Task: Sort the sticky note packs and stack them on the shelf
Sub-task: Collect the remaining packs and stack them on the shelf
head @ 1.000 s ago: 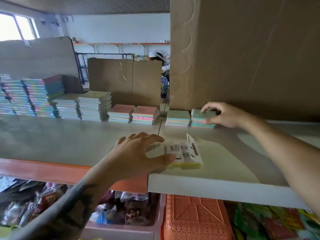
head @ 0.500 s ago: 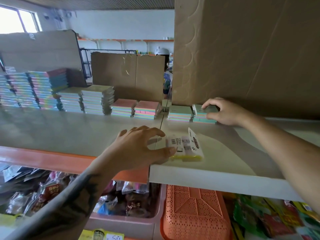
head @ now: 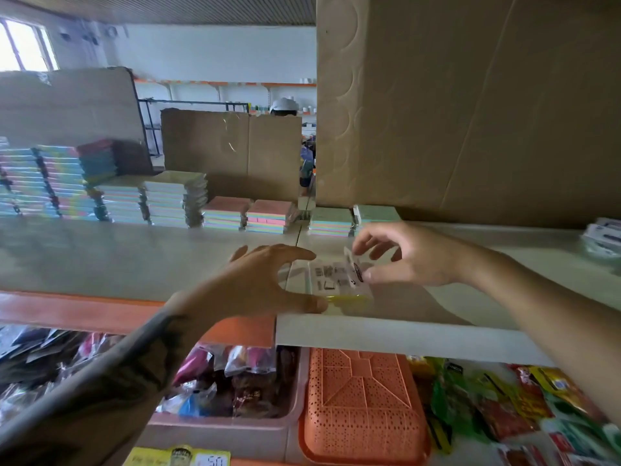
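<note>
A yellow sticky note pack (head: 337,285) in clear wrap with a white barcode label lies near the front edge of the pale shelf board (head: 134,260). My left hand (head: 265,284) holds its left side, thumb at the front corner. My right hand (head: 403,253) pinches the wrap's upturned flap at the pack's right. Along the back of the shelf stand pastel stacks: two low green-topped ones (head: 353,220), two pink-topped ones (head: 248,216), and taller stacks (head: 174,203) further left.
A large cardboard box (head: 470,105) stands behind at the right, a smaller cardboard sheet (head: 232,153) behind the stacks. White packets (head: 605,235) lie at the far right of the shelf. Below are a pink bin (head: 235,428) of wrapped goods, an orange basket (head: 363,405) and snack packets.
My right hand left the green-topped stack at the back and came forward to the yellow pack, taking hold of its flap. My left hand stayed on the pack.
</note>
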Demonstrator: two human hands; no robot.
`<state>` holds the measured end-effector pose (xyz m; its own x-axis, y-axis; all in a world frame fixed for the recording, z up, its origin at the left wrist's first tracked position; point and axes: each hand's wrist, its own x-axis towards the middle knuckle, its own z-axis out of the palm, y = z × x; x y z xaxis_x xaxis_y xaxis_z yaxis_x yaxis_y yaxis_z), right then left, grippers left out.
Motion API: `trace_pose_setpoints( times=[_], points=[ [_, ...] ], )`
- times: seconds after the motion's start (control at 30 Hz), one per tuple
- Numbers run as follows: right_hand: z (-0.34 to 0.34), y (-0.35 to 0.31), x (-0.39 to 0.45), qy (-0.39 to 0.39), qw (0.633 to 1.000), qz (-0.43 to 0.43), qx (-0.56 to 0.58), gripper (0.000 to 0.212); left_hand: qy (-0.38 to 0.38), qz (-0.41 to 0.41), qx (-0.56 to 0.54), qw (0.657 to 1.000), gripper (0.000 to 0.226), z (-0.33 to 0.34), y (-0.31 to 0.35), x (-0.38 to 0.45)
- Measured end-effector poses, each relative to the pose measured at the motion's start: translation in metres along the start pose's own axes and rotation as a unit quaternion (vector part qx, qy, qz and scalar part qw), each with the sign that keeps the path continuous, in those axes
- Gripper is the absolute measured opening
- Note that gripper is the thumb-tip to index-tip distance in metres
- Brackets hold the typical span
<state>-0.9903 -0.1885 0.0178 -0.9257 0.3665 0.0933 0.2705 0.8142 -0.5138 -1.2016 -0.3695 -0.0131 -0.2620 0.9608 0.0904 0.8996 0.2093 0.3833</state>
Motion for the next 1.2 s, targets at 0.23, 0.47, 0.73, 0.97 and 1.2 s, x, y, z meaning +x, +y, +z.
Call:
trace_pose_setpoints(
  times=[0.23, 0.47, 0.73, 0.97, 1.2],
  points=[
    [0.026, -0.018, -0.019, 0.007, 0.999, -0.001, -0.054, 0.048, 0.01, 0.023, -0.056, 0.998, 0.06, 0.006, 0.005, 0.01],
    [0.034, -0.018, -0.022, 0.109, 0.993, -0.037, -0.027, 0.021, 0.089, 0.035, -0.167, 0.981, 0.048, 0.006, 0.015, 0.01],
    [0.04, -0.029, -0.015, 0.202, 0.956, -0.011, 0.214, 0.028, 0.165, 0.049, -0.291, 0.941, 0.044, 0.003, 0.028, 0.003],
    [0.06, -0.047, 0.003, 0.26, 0.918, 0.013, 0.3, 0.026, 0.228, 0.006, -0.439, 0.869, 0.032, 0.005, 0.019, -0.015],
    [0.057, -0.077, 0.03, 0.156, 0.908, 0.007, 0.389, 0.008, 0.205, 0.029, -0.334, 0.92, 0.086, -0.018, -0.008, -0.054]
  ],
)
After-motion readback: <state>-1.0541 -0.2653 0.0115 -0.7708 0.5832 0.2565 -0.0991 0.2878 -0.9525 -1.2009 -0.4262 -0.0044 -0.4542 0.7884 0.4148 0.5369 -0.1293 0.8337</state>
